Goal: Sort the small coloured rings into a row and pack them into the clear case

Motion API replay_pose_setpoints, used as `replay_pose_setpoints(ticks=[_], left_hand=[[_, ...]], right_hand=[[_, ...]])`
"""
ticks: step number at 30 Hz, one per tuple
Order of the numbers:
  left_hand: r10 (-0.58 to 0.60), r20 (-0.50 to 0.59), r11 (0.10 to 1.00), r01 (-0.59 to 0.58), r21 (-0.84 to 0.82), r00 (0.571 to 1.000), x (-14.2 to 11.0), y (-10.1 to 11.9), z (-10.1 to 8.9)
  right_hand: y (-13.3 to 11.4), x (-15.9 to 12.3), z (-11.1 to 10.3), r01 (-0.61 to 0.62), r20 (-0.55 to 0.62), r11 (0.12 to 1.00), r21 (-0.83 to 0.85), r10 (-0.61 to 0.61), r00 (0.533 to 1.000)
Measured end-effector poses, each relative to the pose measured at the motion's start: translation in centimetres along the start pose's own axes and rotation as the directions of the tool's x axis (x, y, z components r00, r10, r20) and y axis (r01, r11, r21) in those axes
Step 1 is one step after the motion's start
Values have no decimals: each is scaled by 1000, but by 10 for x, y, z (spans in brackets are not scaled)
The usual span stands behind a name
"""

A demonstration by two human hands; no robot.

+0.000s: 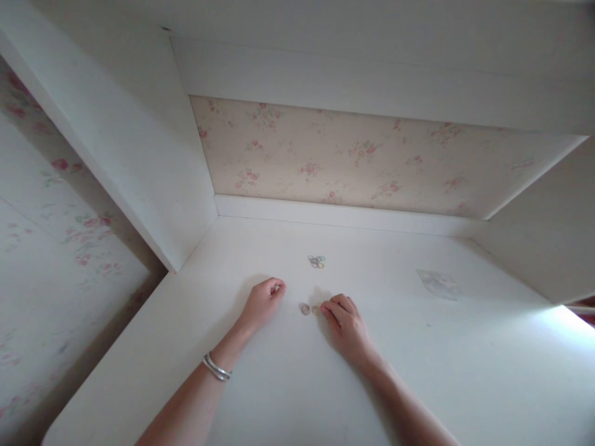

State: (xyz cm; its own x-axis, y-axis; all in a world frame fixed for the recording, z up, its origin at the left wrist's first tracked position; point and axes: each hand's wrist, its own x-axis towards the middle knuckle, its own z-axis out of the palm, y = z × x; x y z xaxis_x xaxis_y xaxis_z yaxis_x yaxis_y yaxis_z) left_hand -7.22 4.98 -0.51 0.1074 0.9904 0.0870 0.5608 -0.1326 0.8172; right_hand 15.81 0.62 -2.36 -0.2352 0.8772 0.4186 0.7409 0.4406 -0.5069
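Observation:
My right hand (344,325) is closed in a pinch, its fingertips at the edge of a small yellowish ring (315,310) on the white desktop. Just left of that ring lies a small pinkish ring-shaped piece (304,308), possibly several rings together. My left hand (264,303) rests to the left with fingers curled and thumb against the forefinger; I see nothing in it. Farther back, between the hands, several thin rings (317,262) in different colours lie in a loose overlapping cluster. Their material is too small to make out.
A clear plastic bag (439,285) lies flat on the right of the white desktop (279,396). White panels rise on both sides, with a shelf overhead (372,80). Flowered wallpaper (344,161) covers the back wall. A silver bracelet (216,367) circles my left wrist.

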Motion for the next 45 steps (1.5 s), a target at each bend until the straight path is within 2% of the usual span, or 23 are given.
replay_pose_setpoints(ticks=[18, 30, 34, 39, 42, 45], left_hand=[[14, 9, 1000, -14, -22, 1000, 1, -4, 3], [11, 17, 1000, -11, -11, 1000, 0, -1, 2], [-2, 13, 1000, 2, 6, 1000, -1, 1, 0], [-22, 2, 999, 21, 35, 1000, -3, 6, 2], [1, 15, 996, -2, 91, 1000, 0, 12, 9], [79, 58, 976, -89, 198, 995, 9, 23, 22]], right_hand=[[-5, 5, -1, 59, 146, 996, -66, -49, 988], [-4, 4, -2, 60, 89, 998, 8, -60, 994], [-1, 5, -6, -9, -32, 992, 127, 13, 999], [5, 9, -12, -113, -184, 974, 196, 150, 971], [9, 11, -14, -193, -198, 954, 228, 239, 951], [13, 12, -14, -265, -152, 929, 258, 310, 938]])
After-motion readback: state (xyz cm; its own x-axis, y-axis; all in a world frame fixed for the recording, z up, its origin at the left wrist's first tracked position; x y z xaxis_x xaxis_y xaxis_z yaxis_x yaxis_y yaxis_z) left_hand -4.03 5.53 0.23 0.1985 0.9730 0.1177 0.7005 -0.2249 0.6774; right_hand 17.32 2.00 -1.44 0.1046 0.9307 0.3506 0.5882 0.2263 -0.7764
